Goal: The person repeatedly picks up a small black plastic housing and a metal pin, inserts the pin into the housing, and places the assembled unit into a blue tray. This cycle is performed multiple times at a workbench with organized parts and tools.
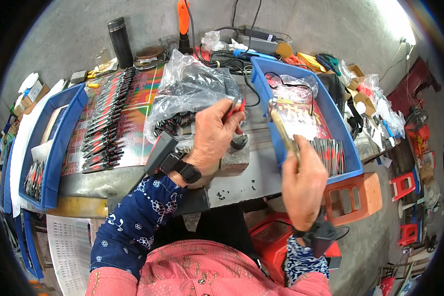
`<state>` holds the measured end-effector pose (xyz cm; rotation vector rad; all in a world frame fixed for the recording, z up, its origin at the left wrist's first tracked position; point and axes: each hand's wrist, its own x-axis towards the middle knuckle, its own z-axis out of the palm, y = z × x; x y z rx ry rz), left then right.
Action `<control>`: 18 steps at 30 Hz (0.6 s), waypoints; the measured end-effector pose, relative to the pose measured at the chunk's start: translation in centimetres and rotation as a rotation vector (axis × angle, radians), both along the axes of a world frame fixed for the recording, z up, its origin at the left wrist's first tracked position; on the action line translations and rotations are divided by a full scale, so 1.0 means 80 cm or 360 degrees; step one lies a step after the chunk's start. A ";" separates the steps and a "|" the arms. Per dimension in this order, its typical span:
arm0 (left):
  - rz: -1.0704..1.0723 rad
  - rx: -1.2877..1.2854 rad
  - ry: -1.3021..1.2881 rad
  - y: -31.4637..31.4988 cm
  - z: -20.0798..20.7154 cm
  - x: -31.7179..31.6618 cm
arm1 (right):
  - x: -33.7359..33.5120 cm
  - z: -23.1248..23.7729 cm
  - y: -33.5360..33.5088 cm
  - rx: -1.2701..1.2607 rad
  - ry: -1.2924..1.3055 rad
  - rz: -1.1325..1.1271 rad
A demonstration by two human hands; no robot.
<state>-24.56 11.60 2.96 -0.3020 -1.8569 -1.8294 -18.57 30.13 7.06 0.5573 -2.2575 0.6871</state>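
Wall (84,34): matte grey, rough like bare cement, with a black cylindrical flask (120,42) standing against it.
Table (84,186): greyish and worn, strewn with small dark crumbs (222,194) near its front edge.
Patterned sheet (139,118): flat and glossy, printed in red and green; a long row of slim red-and-black parts (108,121) overlaps along it like shingles.
Clear bag (190,79): thin, crinkled plastic, slumped open over dark small parts just beyond the left hand.
Trays: one left tray (57,170) and one right tray (348,140), both blue, smooth, oblong and walled, each with slim pieces bunched at the near end.
Block (236,162): squat, brownish and hard-edged, partly hidden beside the left hand.
Left hand (216,130): thumb and fingers pinched together on a small red-and-black piece (240,104), which is held up above the table between the bag and the right tray; its far end is hard to make out.
Right hand (305,182): fingers curled around the tan handle of a hammer-like tool (282,130) with a shiny metal head.
Pose: left forearm angles inward in a navy floral sleeve (133,222), wrist bent over the block; right hand sits before the right tray, the tool slanting up and leftward across the tray's near-left wall.
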 end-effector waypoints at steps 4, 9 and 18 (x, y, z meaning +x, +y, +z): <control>-0.0073 -0.0030 -0.0010 -0.017 0.018 0.023 | 0.012 -0.044 -0.019 0.0192 -0.0150 -0.0212; -0.0184 -0.0041 -0.0185 -0.038 0.028 0.062 | 0.003 -0.084 -0.036 0.0277 -0.0246 -0.0442; -0.0415 0.0234 -0.0693 -0.065 0.025 0.135 | 0.004 -0.102 -0.038 0.0536 -0.0246 -0.0579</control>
